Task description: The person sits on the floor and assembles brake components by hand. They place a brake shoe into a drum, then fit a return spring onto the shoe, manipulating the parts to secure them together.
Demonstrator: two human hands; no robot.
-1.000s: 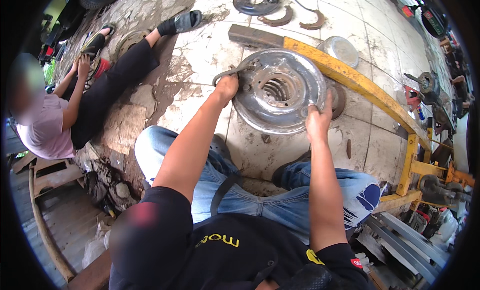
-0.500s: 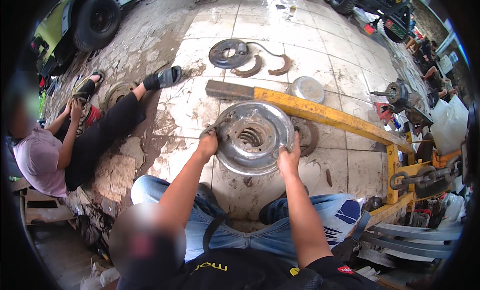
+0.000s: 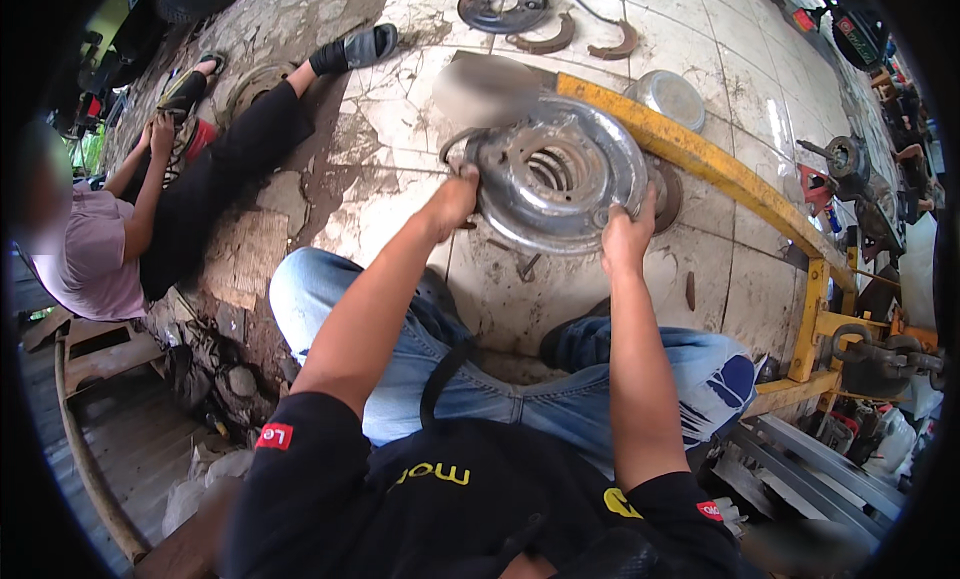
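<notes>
A round, worn metal brake backing plate [image 3: 510, 207] with a large hole in its middle is between my hands. My left hand [image 3: 455, 199] is closed on its left rim, beside a short bent hose or cable [image 3: 452, 144]. On the opposite rim my right hand [image 3: 628, 237] grips the plate, with its thumb on the upper face. Through the hole, coil-like rings [image 3: 550, 169] show underneath. Part of a rusty curved piece [image 3: 668, 196] shows behind my right hand, partly covered by the plate.
Beyond the plate lies a yellow steel beam [image 3: 720, 161]. A round metal drum [image 3: 668, 99], a dark backing plate [image 3: 495, 6] and two curved brake shoes [image 3: 545, 34] sit on the tiles. Another person [image 3: 95, 234] sits at left, legs stretched out. A chain [image 3: 885, 354] hangs at right.
The view has shifted, so the floor, plate and beam sit higher and farther right in the picture. Both hands keep their hold, and the plate stays in about the same place beside the beam.
</notes>
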